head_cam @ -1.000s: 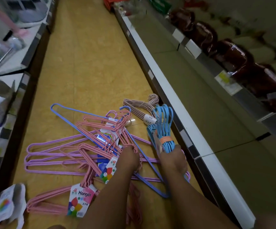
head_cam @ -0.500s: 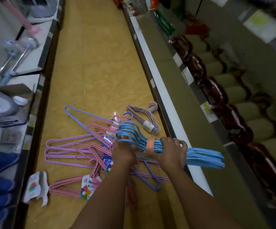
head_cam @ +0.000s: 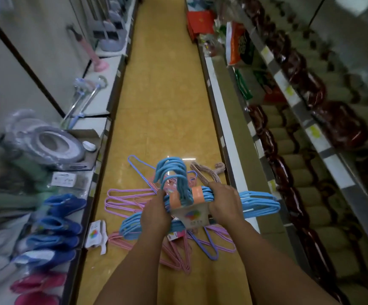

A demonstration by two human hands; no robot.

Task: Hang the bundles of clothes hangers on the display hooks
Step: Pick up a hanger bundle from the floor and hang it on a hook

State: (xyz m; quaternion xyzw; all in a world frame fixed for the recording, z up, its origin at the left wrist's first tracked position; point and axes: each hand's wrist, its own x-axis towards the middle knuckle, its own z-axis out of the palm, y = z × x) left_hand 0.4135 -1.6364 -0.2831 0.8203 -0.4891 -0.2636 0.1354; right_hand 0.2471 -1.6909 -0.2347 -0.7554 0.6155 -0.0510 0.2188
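**Lifting the blue bundle, hook not yet in sight**

Running away down the shop, the yellow aisle floor [head_cam: 163,89] lies between a shelf of shoes and housewares on the left [head_cam: 103,119] and long shelves of dark wrapped goods on the right [head_cam: 288,133]. No display hook shows from where I stand, so the hanging itself looks to be some way off.

On the floor near the person's feet is the pile of pink and purple hangers [head_cam: 125,201], with a tan bundle [head_cam: 209,172] lying just beyond it, close to the right shelf base.

Above the pile, raised clear of the floor, is the blue hanger bundle [head_cam: 260,205], its curved hooks [head_cam: 172,170] standing upward and its shoulders spreading left and right. The left hand [head_cam: 155,216] is curled round it just left of the orange band [head_cam: 198,194]; the right hand [head_cam: 225,203] is clamped on it just right of that band.

To do this well, I'd say: keep both grips tight beside the band so the hangers don't fan apart, keep all the hooks lined up together, and slip them over the display hook as one.
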